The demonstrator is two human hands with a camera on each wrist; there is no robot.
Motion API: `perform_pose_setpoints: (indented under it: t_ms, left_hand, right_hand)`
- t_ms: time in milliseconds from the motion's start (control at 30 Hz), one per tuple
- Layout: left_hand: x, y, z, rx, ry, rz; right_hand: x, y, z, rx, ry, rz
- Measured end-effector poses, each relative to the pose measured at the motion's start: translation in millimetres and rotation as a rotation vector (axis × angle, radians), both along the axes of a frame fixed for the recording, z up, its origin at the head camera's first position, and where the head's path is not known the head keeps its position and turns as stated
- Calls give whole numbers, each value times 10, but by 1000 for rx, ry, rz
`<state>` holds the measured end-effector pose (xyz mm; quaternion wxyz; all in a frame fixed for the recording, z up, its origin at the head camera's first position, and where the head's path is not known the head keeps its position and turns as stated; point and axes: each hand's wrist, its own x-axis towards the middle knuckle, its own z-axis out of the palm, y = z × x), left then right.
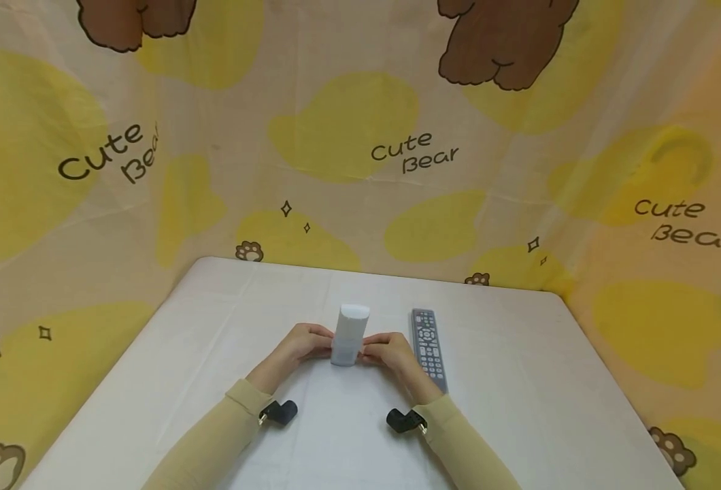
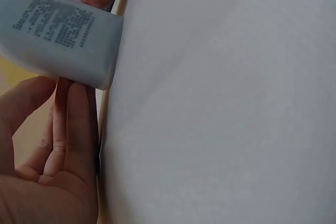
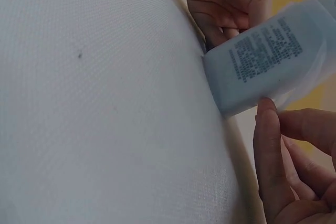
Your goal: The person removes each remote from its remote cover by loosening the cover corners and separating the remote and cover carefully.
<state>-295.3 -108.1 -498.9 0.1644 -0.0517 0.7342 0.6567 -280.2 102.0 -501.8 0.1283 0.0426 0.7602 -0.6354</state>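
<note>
A flat white block with rounded edges (image 1: 352, 320) stands upright, slightly tilted, on the table between both hands. Small dark print (image 2: 63, 22) covers the lower part of one face, and a thin translucent sleeve (image 3: 314, 30) wraps round it. At its left edge, low down, my left hand (image 1: 307, 341) pinches the sleeve between thumb and fingers. Opposite it, my right hand (image 1: 391, 350) pinches the sleeve at the right edge, thumb against forefinger. A grey remote control (image 1: 427, 340) lies just right of my right hand, its lower end partly behind the wrist.
The white table (image 1: 275, 292) has a patterned yellow cloth wall (image 1: 336, 136) along its back and sides. Each sleeve cuff carries a small black camera (image 1: 281, 412), close over the tabletop.
</note>
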Motion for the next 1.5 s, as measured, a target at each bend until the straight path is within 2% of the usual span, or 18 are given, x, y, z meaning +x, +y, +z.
perform_pose_setpoints:
  t_ms: [233, 367, 500, 733, 833, 1100, 1500]
  left_hand:
    - [-3, 11, 44, 15, -14, -51]
    - [-24, 7, 45, -7, -10, -88]
    - [-49, 13, 49, -40, -12, -100]
    - [-76, 12, 48, -38, -17, -138]
    - [-76, 5, 38, -18, -10, -128]
    - [-45, 22, 3, 10, 2, -43]
    - [-24, 5, -34, 43, 48, 8]
  right_hand:
    - [22, 12, 14, 17, 19, -23]
    - [39, 7, 36, 21, 46, -13]
    - [35, 5, 45, 52, 81, -10]
    - [12, -12, 33, 84, 75, -42]
    - [3, -23, 21, 90, 83, -42]
    - [-20, -47, 25, 73, 106, -41]
    - [-18, -86, 150, 108, 80, -14]
